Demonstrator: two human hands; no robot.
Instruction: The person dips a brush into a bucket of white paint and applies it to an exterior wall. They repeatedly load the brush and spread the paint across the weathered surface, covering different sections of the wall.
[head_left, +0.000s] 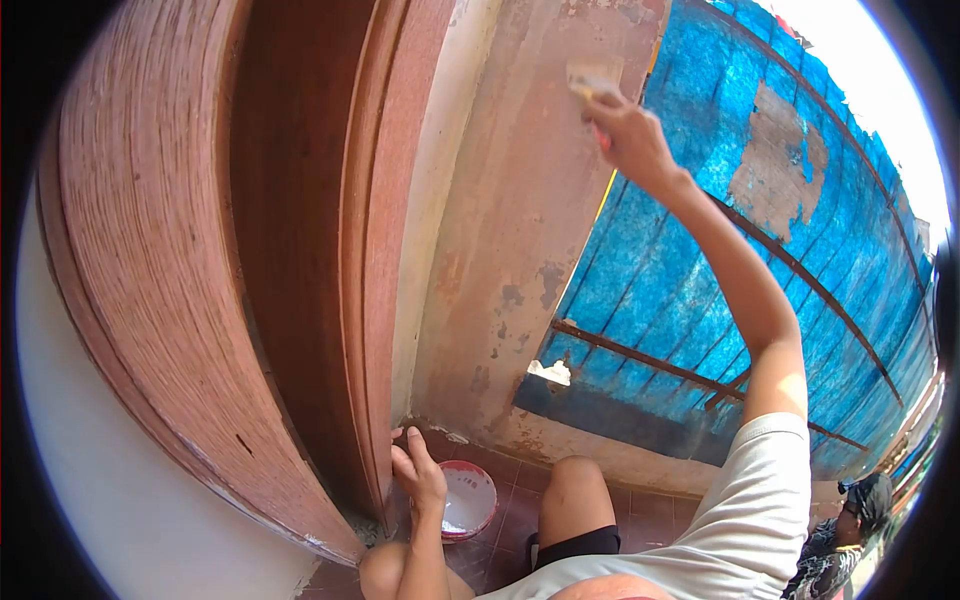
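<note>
My right hand [635, 140] is raised high and closed around the handle of a paintbrush [592, 82]. The brush's pale bristles meet the upper part of a pinkish, weathered wall [510, 190], where a lighter patch shows around them. Low down on the left, my left hand [420, 472] has its fingers apart, with the fingertips at the lower edge of the wooden door frame [370, 250]. Right beside that hand, a red-rimmed bowl [490, 515] stands on the floor with white paint inside.
A blue translucent sheet [680, 280] on dark bars borders the wall on the right. Flaked spots mark the wall's lower part. Reddish tiles [505, 500] cover the floor around my bent knees. Another person [840, 540] is low at the far right.
</note>
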